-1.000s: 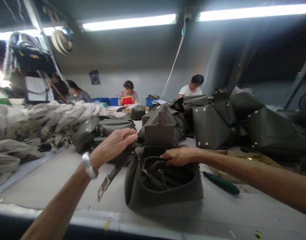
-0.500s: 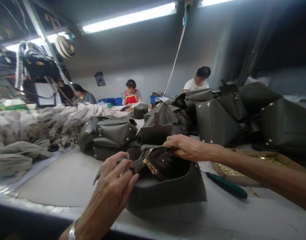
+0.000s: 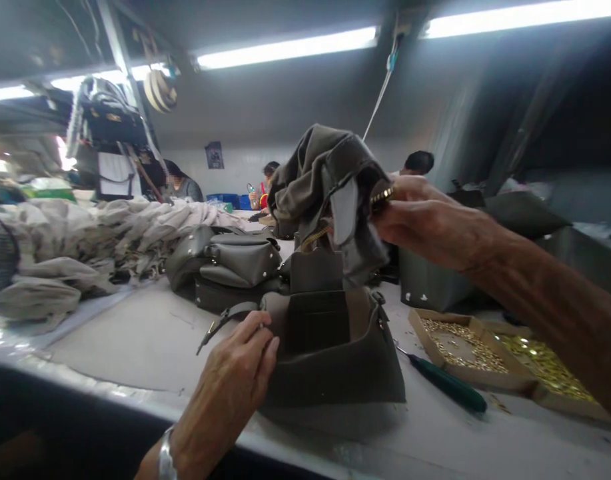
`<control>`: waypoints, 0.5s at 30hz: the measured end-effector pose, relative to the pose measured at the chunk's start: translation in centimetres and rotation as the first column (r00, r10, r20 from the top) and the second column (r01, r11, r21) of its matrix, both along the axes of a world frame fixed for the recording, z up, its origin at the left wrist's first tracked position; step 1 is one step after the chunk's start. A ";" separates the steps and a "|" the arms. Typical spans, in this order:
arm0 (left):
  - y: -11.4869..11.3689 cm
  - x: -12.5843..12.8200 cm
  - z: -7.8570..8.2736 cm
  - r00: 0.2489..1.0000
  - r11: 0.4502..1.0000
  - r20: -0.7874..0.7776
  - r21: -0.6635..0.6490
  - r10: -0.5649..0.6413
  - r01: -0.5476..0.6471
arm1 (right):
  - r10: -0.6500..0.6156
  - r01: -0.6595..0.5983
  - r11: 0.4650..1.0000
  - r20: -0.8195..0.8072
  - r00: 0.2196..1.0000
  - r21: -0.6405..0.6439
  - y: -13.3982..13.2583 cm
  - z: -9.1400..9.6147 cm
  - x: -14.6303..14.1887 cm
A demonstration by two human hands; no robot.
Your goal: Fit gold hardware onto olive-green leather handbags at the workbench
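An olive-grey leather handbag (image 3: 335, 380) stands open on the table, its dark inside showing. My left hand (image 3: 230, 367) is closed on its left rim, near a short buckled strap (image 3: 225, 321). Above the bag, my right hand (image 3: 422, 217) grips a crumpled fabric bag lining (image 3: 308, 177) by its zipped edge. Gold zipper teeth show at the hand and lower down on the lining. To the right of the bag lies a tool with a green handle (image 3: 452, 383) and a thin metal shaft.
Cardboard trays of small gold metal pieces (image 3: 472, 350) sit at the right. Finished-looking grey handbags (image 3: 240, 260) are behind, with more (image 3: 430, 280) at the back right. Pale fabric pieces (image 3: 110, 233) are heaped on the left. Co-workers (image 3: 182, 183) sit across the table.
My right hand has pulled the zipped lining up out of the handbag and raised it above. My left hand stays at the bag's left rim. The view has shifted slightly.
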State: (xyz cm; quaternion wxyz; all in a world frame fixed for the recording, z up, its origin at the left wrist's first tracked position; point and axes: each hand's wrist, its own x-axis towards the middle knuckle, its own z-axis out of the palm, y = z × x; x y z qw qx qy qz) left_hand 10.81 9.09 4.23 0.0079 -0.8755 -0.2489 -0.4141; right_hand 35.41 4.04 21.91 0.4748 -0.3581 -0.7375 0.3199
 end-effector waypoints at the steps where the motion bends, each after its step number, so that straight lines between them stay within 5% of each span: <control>1: -0.1 -0.1 0.0 1.000 1.000 0.020 -0.012 -0.005 0.005 | -0.007 0.006 0.999 0.027 1.000 0.037 -0.3 0.6 -0.2; 4: -0.4 -0.1 -0.1 0.998 0.999 0.060 -0.051 -0.015 0.018 | -0.129 0.087 0.980 0.242 0.962 0.177 -1.2 1.8 -0.9; 6: -0.5 0.0 -0.1 0.996 0.997 0.088 -0.069 -0.020 0.026 | -0.276 0.125 0.930 0.432 0.859 0.344 -1.6 1.8 -1.5; 11: -0.7 0.3 -0.2 0.986 0.993 0.165 -0.115 -0.013 0.032 | -0.676 -0.015 0.685 0.644 0.358 0.728 -1.4 -1.0 -2.8; 15: -0.8 0.3 -0.3 0.979 0.989 0.201 -0.147 0.025 0.005 | -0.633 -0.230 0.718 0.754 0.176 0.657 -0.9 -4.6 -3.2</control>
